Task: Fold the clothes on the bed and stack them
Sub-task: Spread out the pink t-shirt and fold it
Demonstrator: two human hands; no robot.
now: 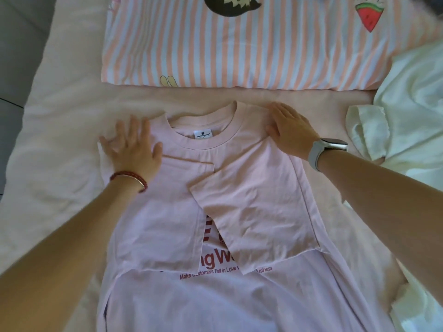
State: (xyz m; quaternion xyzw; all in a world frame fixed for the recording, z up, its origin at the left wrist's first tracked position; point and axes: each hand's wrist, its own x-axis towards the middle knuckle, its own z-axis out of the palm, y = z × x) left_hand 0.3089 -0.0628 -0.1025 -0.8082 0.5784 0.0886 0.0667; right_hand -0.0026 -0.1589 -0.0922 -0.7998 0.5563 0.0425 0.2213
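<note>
A pale pink T-shirt lies face up on the bed, collar toward the pillow. Both of its sleeves are folded in over the chest and partly cover the red printed lettering. My left hand lies flat with spread fingers on the shirt's left shoulder. Over on the right shoulder, beside the collar, my right hand presses down flat. A red bracelet is on my left wrist and a grey watch on my right one.
A pink and white striped pillow with cartoon prints lies across the head of the bed. A crumpled white garment sits at the right edge. The pink sheet spreads to the left, with a grey surface beyond it.
</note>
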